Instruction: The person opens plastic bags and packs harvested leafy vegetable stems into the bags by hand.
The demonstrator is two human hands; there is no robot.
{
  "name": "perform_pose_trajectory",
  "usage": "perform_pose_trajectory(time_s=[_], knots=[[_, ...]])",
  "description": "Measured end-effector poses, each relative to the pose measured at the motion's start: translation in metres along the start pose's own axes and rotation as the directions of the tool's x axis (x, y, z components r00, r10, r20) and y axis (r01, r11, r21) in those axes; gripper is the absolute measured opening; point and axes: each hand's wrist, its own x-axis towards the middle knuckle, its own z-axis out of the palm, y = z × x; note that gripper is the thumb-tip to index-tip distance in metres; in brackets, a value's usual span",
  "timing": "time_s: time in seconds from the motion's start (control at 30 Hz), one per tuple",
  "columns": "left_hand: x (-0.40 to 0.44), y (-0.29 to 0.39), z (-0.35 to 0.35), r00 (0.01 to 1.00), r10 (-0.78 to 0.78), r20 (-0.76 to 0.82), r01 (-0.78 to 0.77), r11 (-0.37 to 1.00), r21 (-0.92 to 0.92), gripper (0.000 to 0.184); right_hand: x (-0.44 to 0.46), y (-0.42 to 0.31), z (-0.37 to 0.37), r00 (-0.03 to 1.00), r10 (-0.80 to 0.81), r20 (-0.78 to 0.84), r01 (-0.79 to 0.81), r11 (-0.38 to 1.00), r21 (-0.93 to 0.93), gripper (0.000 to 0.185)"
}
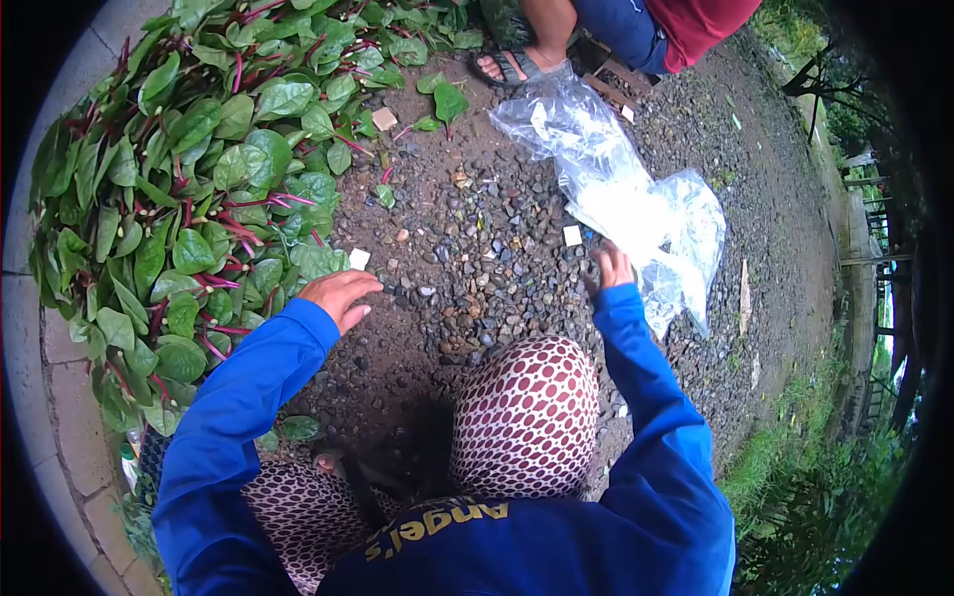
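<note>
A large heap of leafy greens with reddish-purple stems (189,209) lies on my left. Beside its lower right edge is my left hand (343,296), with the fingers stretched out, the thumb apart and nothing in it. My right hand (613,266) hovers at the left edge of a clear plastic bag (606,194), fingers slightly bent and apart; whether they touch the plastic is unclear. The bag lies crumpled over the gravel (487,248), shining brightly in the middle. A few loose leafy sprigs (449,102) lie between the heap and the bag.
Another person's sandalled foot (517,66) stands at the far end of the bag. Small pale square pieces (572,235) are scattered on the ground. My patterned knee (527,417) juts up between my arms. Paving (65,397) borders the left; grass (765,477) grows at right.
</note>
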Motion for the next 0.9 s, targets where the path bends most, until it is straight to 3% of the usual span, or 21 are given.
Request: perform_pose_trajectory(time_s=[0.03,0.1,0.13,0.17,0.2,0.27,0.33,0.4,0.43,0.5,0.57,0.63,0.67,0.7,0.73,0.77,0.8,0.83,0.9], knots=[[-0.003,0.002,-0.002,1.000,0.005,-0.004,-0.005,1.000,0.028,0.036,0.039,-0.019,-0.035,0.979,-0.090,-0.182,0.062,0.987,-0.151,0.067],[-0.012,0.007,-0.004,1.000,0.008,-0.006,-0.008,0.997,0.081,0.035,0.083,-0.041,-0.065,0.980,0.077,-0.185,-0.150,0.895,-0.419,0.077],[-0.017,0.009,-0.006,1.000,-0.017,-0.001,0.017,0.997,0.081,0.036,0.105,0.008,-0.032,0.954,0.297,-0.023,-0.284,0.884,-0.371,0.075],[-0.021,0.008,-0.009,0.999,-0.038,0.008,0.037,0.997,0.064,0.036,0.127,0.055,0.001,0.857,0.495,0.140,-0.416,0.827,-0.377,0.073],[-0.024,0.007,-0.012,0.998,-0.059,0.019,0.058,0.997,0.045,0.037,0.143,0.090,0.021,0.778,0.578,0.248,-0.469,0.796,-0.383,0.067],[-0.032,-0.001,-0.012,1.000,-0.026,-0.016,0.027,0.998,0.053,0.041,0.161,0.127,0.044,0.736,0.572,0.363,-0.456,0.814,-0.360,0.055],[-0.027,-0.010,-0.015,0.988,-0.088,-0.123,0.073,0.989,-0.126,0.042,0.182,0.159,0.063,0.784,0.502,0.365,-0.411,0.861,-0.301,0.048],[-0.013,-0.012,-0.028,0.960,-0.126,-0.251,0.072,0.974,-0.216,0.046,0.185,0.081,-0.020,0.810,0.537,0.235,-0.488,0.840,-0.239,0.046],[-0.004,-0.017,-0.036,0.944,-0.123,-0.305,0.059,0.976,-0.209,0.049,0.185,0.064,-0.046,0.831,0.534,0.156,-0.511,0.843,-0.167,0.045],[0.013,-0.002,-0.066,0.875,-0.087,-0.476,-0.010,0.980,-0.199,0.049,0.199,0.070,-0.070,0.866,0.491,0.091,-0.457,0.853,-0.251,0.042],[0.026,0.015,-0.104,0.769,-0.145,-0.623,-0.141,0.911,-0.387,0.047,0.195,0.080,-0.111,0.851,0.523,0.038,-0.496,0.826,-0.267,0.039],[0.023,0.032,-0.160,0.626,-0.131,-0.768,-0.296,0.872,-0.390,0.049,0.187,0.092,-0.159,0.820,0.572,-0.029,-0.558,0.787,-0.263,0.037],[0.019,0.032,-0.192,0.510,-0.142,-0.849,-0.393,0.839,-0.377,0.049,0.181,0.100,-0.182,0.797,0.601,-0.066,-0.596,0.763,-0.249,0.035],[-0.003,0.059,-0.230,0.432,-0.365,-0.825,-0.329,0.787,-0.521,0.049,0.175,0.112,-0.204,0.769,0.631,-0.098,-0.634,0.736,-0.239,0.034],[-0.030,0.073,-0.264,0.391,-0.411,-0.823,-0.539,0.623,-0.567,0.059,0.165,0.119,-0.226,0.737,0.663,-0.132,-0.674,0.703,-0.226,0.033],[-0.062,0.080,-0.296,0.344,-0.441,-0.829,-0.830,0.270,-0.488,0.072,0.154,0.129,-0.248,0.696,0.699,-0.164,-0.717,0.664,-0.210,0.031],[-0.101,0.064,-0.329,0.245,-0.400,-0.883,-0.967,-0.041,-0.250,0.081,0.143,0.145,-0.269,0.645,0.739,-0.194,-0.764,0.617,-0.186,0.030],[-0.143,0.036,-0.365,0.071,-0.398,-0.915,-0.985,-0.174,0.000,0.083,0.133,0.165,-0.290,0.582,0.784,-0.216,-0.813,0.559,-0.163,0.029],[-0.196,0.063,-0.404,-0.140,-0.438,-0.888,-0.980,-0.068,0.188,0.072,0.123,0.193,-0.332,0.474,0.826,-0.306,-0.875,0.480,-0.062,0.027]])
